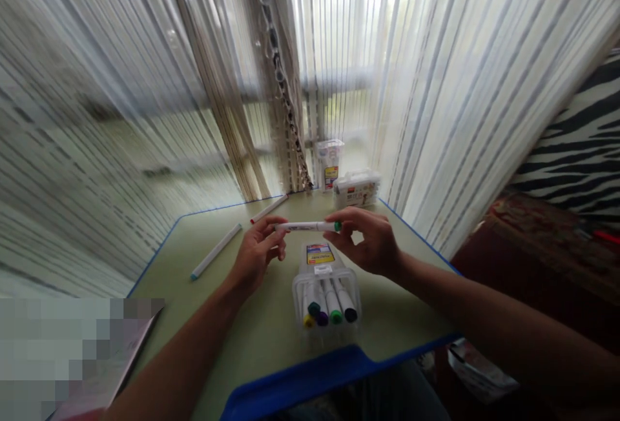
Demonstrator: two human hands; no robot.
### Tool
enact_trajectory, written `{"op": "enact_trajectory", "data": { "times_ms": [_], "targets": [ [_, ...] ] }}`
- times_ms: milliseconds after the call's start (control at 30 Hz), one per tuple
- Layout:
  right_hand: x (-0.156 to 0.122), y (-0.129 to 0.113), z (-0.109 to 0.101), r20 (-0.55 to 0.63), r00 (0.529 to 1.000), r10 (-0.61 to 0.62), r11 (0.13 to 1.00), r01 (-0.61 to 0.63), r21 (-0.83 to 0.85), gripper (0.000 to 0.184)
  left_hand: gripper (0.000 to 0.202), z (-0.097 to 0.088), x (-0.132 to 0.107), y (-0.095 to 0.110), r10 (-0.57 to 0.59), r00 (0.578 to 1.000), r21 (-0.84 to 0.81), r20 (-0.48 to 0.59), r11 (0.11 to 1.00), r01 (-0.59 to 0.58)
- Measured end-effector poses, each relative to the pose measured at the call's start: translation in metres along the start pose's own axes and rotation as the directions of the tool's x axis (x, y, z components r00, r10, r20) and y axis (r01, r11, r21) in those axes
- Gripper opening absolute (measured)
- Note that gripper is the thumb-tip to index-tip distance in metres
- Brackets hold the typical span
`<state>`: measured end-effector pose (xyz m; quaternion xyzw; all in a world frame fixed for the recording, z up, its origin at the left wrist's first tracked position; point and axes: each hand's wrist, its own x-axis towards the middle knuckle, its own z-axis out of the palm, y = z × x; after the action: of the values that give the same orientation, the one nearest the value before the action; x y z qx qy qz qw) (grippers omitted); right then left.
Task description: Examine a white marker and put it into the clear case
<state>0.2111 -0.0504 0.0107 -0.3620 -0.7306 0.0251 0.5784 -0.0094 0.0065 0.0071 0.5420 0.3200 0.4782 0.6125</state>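
A white marker with a green end (305,226) is held level between my two hands above the table. My left hand (259,250) pinches its plain end, and my right hand (371,240) pinches the green end with thumb and forefinger. Just below lies an open clear plastic case (296,288) with several white markers (332,295) in it, their yellow, purple, green and dark ends facing me. Left of my left hand, a white marker with a teal end (216,252) rests on the table. Farther back lies a white marker with a red end (269,208).
On the table (407,305), edged in blue, a clear upright case (330,164) and a white carry case (357,190) stand at the back. String curtains (426,85) hang around the far edges. A pinkish flat object (111,369), partly blurred out, is at the lower left.
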Motion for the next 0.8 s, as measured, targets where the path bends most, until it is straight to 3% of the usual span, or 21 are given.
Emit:
{"op": "enact_trajectory", "data": {
  "times_ms": [267,400,500,633,800],
  "targets": [
    [0.002,-0.001,-0.004,0.003,1.000,0.024,1.000,-0.024,-0.002,0.015,0.030,0.000,0.001,-0.002,-0.025,1.000,-0.025,0.017,0.999,0.026],
    [0.003,0.004,-0.006,0.021,0.994,0.110,0.993,-0.111,0.034,0.013,0.027,0.003,-0.003,0.004,0.033,0.999,-0.067,0.003,0.997,-0.033],
    [0.002,0.014,-0.005,0.073,0.961,0.266,0.944,-0.276,0.183,0.016,0.026,0.007,-0.008,0.011,0.114,0.993,-0.108,-0.002,0.988,-0.114],
    [0.002,0.027,-0.001,0.226,0.886,0.404,0.827,-0.460,0.324,0.026,0.029,0.010,-0.014,0.016,0.154,0.988,-0.075,0.033,0.986,-0.151],
    [0.002,0.030,0.003,0.252,0.858,0.448,0.786,-0.512,0.345,0.031,0.029,0.009,-0.015,0.014,0.149,0.986,-0.045,0.077,0.988,-0.146]
  ]
}}
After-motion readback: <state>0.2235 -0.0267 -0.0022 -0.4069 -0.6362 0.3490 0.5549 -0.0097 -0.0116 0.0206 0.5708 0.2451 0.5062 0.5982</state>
